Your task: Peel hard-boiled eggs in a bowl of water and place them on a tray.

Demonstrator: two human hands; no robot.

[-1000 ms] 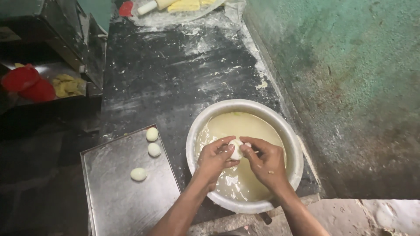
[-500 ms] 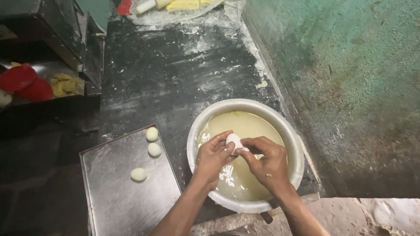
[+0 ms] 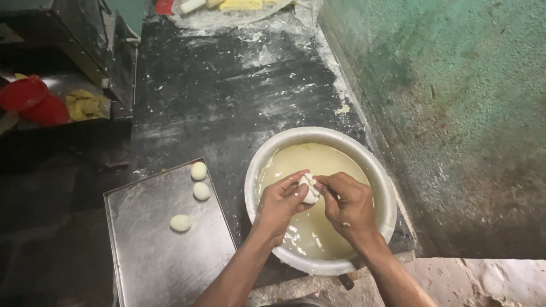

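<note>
Both our left hand (image 3: 280,203) and right hand (image 3: 348,203) pinch one small white dough lump (image 3: 310,189) above the round metal basin of pale dough (image 3: 382,181); at nine o'clock, a flat steel tray (image 3: 159,256) bearing three dough balls (image 3: 200,191).

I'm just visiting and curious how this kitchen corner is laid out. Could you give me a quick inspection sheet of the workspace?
Surface: dark counter, streaked with flour.
Job's things: small dough piece pinched between both hands over a round metal bowl of pale dough; three dough balls on a metal tray.
Clutter: red lids and yellow scraps at far left.
Hands: left hand and right hand both grip the piece.
Cables: nothing seen.
Surroundings: worn green wall on the right.
</note>
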